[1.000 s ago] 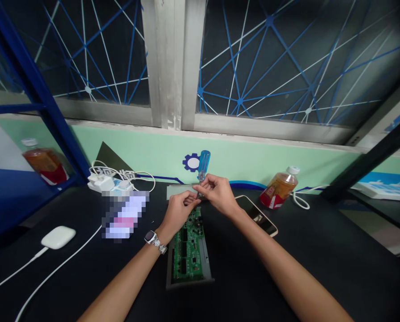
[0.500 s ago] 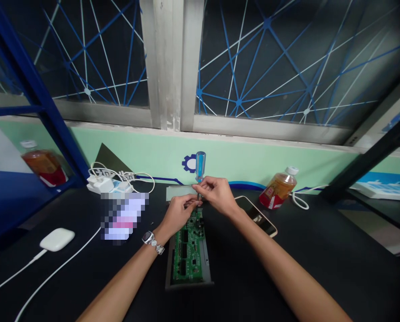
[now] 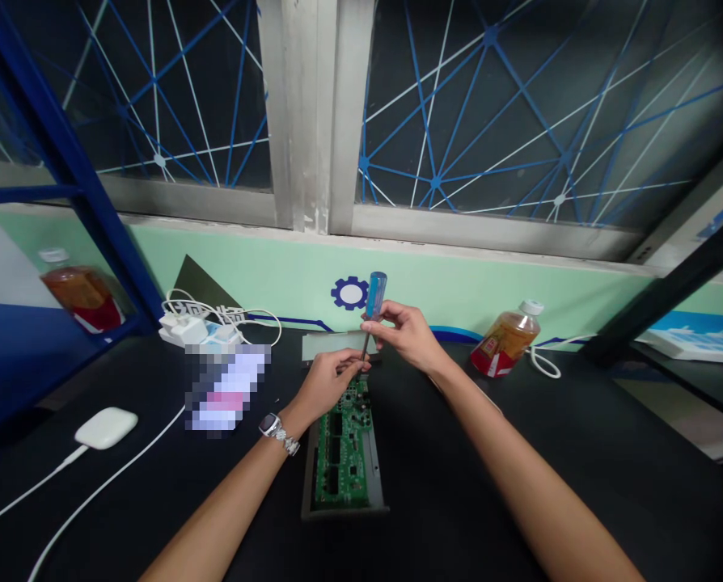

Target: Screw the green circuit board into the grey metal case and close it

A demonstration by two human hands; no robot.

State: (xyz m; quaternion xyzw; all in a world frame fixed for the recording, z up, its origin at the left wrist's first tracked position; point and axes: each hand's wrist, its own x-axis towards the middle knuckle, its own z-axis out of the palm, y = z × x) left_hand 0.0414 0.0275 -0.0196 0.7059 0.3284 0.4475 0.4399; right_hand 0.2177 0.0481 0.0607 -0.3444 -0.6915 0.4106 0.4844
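Note:
A green circuit board (image 3: 343,453) lies in a grey tray (image 3: 376,469) on the black table, straight ahead of me. My right hand (image 3: 405,335) is closed round the blue handle of a screwdriver (image 3: 372,303), held nearly upright over the board's far end. My left hand (image 3: 328,380), with a watch on its wrist, pinches the screwdriver's thin shaft near the tip, just above the board. A grey cover plate (image 3: 328,345) lies flat behind the hands.
A tea bottle (image 3: 505,339) lies tilted at the right by a white cable. At the left are white chargers (image 3: 185,330), a white case (image 3: 105,428) on a cable and a second bottle (image 3: 79,291) behind a blue post. A green wall runs along the table's back.
My right hand has risen along the screwdriver from the shaft to the handle. The left hand stays pinched at the tip. The phone beside my right wrist is now hidden by the arm.

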